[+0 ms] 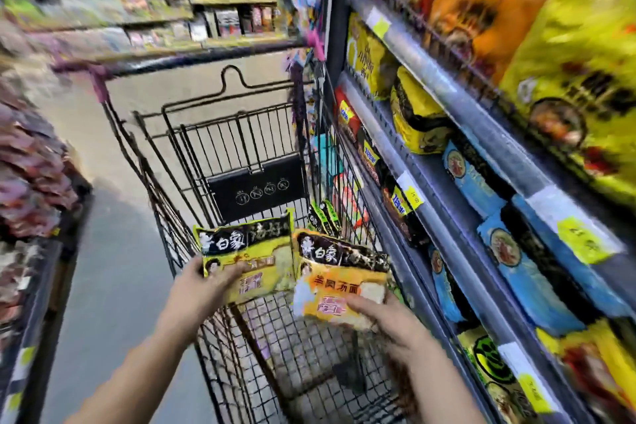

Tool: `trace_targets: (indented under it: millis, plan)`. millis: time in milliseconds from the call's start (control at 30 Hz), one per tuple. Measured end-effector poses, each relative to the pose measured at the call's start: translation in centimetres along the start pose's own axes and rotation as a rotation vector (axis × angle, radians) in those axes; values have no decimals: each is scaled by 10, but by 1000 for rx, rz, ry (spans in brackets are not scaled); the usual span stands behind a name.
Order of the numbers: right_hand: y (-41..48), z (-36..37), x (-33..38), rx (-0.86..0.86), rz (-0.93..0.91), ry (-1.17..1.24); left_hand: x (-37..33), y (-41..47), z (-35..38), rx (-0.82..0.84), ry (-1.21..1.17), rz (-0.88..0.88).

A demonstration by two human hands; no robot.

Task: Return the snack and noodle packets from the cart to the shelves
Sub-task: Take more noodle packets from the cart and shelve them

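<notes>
Noodle packets (309, 262) are in both hands, held side by side over the wire cart (220, 148) in the lower middle of the frame. The left hand (203, 289) grips the yellow-green packet (261, 251) by its lower left corner, fingers curled over the front. The right hand (389, 323) clamps the orange packet (337, 279) at its lower right edge. The two packets touch or nearly touch along their inner edges, and neither rests on the cart.

By this view the job is partway through. At least two green-and-black packets (323, 215) stand against the far right corner of the basket, just above the orange packet, and they look like they are waiting their turn. Below the hands the wire floor shows through, so little else seems to be left in the cart, though its near end is partly hidden by the arms.

Along the right side of the frame the shelves (430, 65) run close beside the cart. They are stocked with yellow packs in the upper rows and blue packets (475, 179) lower down. Motion blur makes it hard to tell which row matches either held packet, so finding each slot is probably the next decision.
</notes>
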State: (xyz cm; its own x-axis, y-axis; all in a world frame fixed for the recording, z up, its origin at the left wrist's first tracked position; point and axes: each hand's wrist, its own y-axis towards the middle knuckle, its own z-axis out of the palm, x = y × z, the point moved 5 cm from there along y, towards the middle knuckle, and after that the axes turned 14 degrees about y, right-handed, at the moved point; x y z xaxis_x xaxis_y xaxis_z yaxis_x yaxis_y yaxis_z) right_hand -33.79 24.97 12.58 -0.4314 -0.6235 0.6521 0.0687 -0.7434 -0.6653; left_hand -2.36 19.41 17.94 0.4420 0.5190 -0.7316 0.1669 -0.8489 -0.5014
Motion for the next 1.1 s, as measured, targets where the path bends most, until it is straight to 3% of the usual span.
trace_targets:
  millis: [233,500,600,733,900,1100]
  plan:
    - [-93,54,123,165,-331,35,-123,-67,-82,-36,-79,313]
    - [-233,93,231,170,-747,43,-242,-150,-143,-140,-136,621]
    - [-278,102,250,168,-898,74,-268,-172,-150,-83,-219,685]
    - [-325,102,251,60,-1035,61,-284,-202,-148,-21,-220,742]
    - [-384,96,215,-142,-1166,87,-297,-204,-149,250,-331,861]
    - [-484,79,124,-479,-1274,176,-306,-250,-95,558,-334,981]
